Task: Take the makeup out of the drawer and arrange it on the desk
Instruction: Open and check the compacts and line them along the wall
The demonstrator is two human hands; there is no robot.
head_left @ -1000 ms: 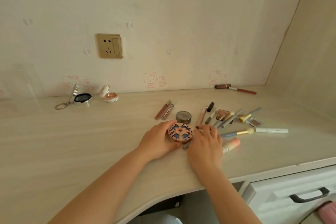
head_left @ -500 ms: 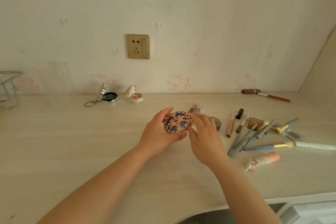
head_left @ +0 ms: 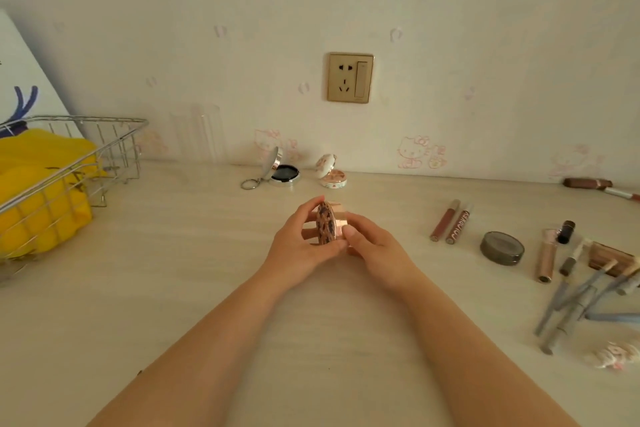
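Rose-gold compact (head_left: 329,224) sits pinched between my two hands above the desk (head_left: 173,288). My left hand (head_left: 299,246) curls round its patterned lid, and my right hand (head_left: 372,250) grips the gold rim, thumb on the edge. It stands on edge, its patterned face turned left toward my left palm.

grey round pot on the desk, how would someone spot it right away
Start at the gold wall socket, then drop to the desk and go right, past the hands. The grey round pot lies closed just right of two slim lip gloss tubes. It is the only flat, dark disc among long thin sticks and brushes.
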